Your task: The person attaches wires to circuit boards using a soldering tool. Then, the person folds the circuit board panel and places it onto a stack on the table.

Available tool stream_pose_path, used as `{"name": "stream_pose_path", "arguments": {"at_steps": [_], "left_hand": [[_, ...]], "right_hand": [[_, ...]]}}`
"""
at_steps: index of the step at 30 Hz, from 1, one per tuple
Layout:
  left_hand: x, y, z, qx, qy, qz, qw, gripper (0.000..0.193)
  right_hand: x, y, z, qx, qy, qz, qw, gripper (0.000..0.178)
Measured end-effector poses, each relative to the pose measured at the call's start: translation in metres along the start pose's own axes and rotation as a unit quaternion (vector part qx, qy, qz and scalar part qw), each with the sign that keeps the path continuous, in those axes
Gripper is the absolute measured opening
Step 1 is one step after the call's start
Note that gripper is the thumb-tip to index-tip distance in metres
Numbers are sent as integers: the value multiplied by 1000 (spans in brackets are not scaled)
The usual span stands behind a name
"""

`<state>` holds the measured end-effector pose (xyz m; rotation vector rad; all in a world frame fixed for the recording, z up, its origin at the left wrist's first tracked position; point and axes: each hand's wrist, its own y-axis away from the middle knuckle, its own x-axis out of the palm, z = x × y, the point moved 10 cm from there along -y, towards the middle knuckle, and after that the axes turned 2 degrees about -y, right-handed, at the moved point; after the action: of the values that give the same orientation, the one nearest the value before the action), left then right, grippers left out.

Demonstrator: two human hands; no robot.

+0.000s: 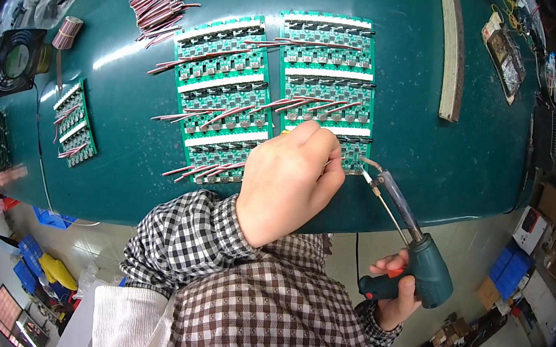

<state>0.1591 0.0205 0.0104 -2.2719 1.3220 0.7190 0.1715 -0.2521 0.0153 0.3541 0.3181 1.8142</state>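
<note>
Two green circuit board panels lie side by side on the green table, a left panel (228,70) and a right panel (329,75). White connector rows, black parts and several thin red, white and dark wires (226,116) cross them. My left hand (287,181) is closed in a pinch over the right panel's lower part; its fingertips and whatever they hold are hidden. My right hand (394,310) grips a green soldering gun (433,270) below the table's front edge. The gun's bent tip, with a thin feed tube beside it, reaches the lower right corner of the right panel.
A bundle of wires (156,5) lies at the back left. Further left are a small board (74,124), a wire-wrapped roll (68,33) and a black fan (18,61). A wooden strip (450,56) and a worn soldering tray (504,57) lie at the right.
</note>
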Motion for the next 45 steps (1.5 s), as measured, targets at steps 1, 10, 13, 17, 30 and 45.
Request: {"name": "stream_pose_path", "arguments": {"at_steps": [1,10,13,17,30,45], "left_hand": [[1,0,0,0,0,0,1000,12],[4,0,0,-2,-36,0,999,12],[4,0,0,-3,-33,4,999,12],[3,1,0,-5,-28,5,1000,12],[7,0,2,-14,-29,16,999,12],[11,11,9,-51,-32,41,997,12]], "right_hand": [[0,0,0,0,0,0,1000,54],[5,2,0,-2,33,8,999,54],[5,2,-2,-1,46,12,999,54],[8,2,1,-12,56,19,998,53],[7,1,6,-18,80,7,997,54],[-15,-23,-10,-23,-77,-25,996,42]]}}
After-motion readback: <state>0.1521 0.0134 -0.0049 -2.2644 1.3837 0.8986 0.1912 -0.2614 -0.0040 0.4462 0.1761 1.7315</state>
